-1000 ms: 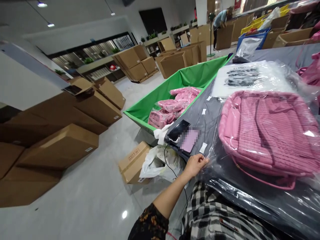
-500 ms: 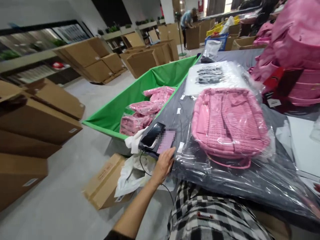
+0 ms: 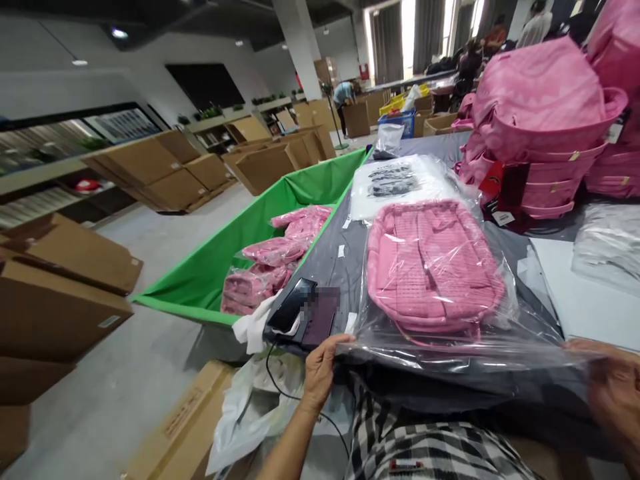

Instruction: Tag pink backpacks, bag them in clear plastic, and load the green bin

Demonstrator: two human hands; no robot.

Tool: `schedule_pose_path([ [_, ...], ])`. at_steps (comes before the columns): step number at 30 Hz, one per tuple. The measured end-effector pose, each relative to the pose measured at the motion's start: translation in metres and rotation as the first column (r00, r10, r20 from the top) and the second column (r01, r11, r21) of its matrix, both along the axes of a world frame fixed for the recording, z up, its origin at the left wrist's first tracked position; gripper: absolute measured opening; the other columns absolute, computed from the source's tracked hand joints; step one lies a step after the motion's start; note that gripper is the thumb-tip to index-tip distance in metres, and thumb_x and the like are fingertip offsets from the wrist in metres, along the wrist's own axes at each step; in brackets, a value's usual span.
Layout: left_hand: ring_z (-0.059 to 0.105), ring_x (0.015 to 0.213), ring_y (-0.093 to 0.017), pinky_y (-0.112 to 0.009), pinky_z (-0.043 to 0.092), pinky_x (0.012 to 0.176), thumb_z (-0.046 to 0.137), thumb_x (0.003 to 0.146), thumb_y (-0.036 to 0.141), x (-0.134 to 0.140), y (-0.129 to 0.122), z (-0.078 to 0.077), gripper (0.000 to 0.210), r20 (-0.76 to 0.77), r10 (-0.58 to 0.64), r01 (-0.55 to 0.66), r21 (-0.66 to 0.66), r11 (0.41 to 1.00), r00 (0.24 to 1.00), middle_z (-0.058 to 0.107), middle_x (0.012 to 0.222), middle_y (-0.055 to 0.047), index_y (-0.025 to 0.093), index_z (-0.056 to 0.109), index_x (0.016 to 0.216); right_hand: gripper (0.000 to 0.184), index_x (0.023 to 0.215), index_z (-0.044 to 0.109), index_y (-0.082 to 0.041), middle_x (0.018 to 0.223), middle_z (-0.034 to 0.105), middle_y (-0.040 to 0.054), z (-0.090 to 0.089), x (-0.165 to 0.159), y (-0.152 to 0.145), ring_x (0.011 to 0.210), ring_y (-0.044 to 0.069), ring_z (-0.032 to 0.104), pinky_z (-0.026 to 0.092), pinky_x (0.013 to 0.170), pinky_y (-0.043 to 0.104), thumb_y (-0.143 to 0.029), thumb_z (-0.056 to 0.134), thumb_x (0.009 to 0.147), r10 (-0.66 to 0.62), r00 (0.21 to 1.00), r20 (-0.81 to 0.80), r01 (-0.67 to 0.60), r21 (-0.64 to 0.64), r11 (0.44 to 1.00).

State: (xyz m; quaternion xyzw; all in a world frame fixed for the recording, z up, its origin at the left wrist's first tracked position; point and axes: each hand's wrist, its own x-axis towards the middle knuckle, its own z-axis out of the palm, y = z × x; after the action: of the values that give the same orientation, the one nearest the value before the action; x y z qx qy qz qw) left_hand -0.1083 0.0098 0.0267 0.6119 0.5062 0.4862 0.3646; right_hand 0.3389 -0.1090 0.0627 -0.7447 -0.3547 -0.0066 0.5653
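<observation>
Left hand (image 3: 321,373), lower middle of frame, fingers pinched on the left end of the clear plastic bag's (image 3: 450,360) near edge. Right hand (image 3: 613,387), lower right, blurred, gripping the same edge at its right end; edge stretched between the two. Pink backpack (image 3: 435,273) lies inside the bag, right of frame centre, on the grey-covered tabletop (image 3: 327,263). Black phone (image 3: 295,305) on tabletop, just beyond left hand. Green bin (image 3: 235,243) at centre left holds pink wrapped packs (image 3: 275,252). More pink backpacks (image 3: 540,93) piled upper right.
</observation>
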Motion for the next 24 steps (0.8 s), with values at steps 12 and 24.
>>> schedule_pose_path([
  [12, 0.066, 0.105, -0.029, -0.045, 0.047, 0.098, 0.056, 0.093, 0.065, 0.075, 0.030, 0.036, 0.050, -0.311, 0.312, -0.160, 0.429, 0.889, 0.898, 0.074, 0.105, -0.011, 0.021, 0.072, 0.108, 0.066, 0.083, 0.059, -0.022, 0.050, 0.048, -0.0008, -0.002, 0.001, 0.053, 0.045, 0.018, 0.049, 0.039, 0.049, 0.034, -0.087, 0.046, 0.080, -0.039, 0.994, -0.107, 0.034, -0.044, 0.998],
  [24, 0.052, 0.115, -0.028, -0.047, 0.036, 0.100, 0.082, 0.083, 0.037, 0.148, 0.008, 0.061, 0.029, -0.735, 0.044, 0.431, 0.444, 0.786, 0.677, 0.065, 0.114, -0.008, 0.020, 0.062, 0.095, 0.071, 0.084, 0.057, -0.021, 0.049, 0.046, -0.0018, 0.003, -0.008, 0.052, 0.038, 0.015, 0.042, 0.034, 0.040, 0.031, -0.092, 0.047, 0.078, 0.022, 0.983, -0.182, -0.012, 0.054, 0.998],
])
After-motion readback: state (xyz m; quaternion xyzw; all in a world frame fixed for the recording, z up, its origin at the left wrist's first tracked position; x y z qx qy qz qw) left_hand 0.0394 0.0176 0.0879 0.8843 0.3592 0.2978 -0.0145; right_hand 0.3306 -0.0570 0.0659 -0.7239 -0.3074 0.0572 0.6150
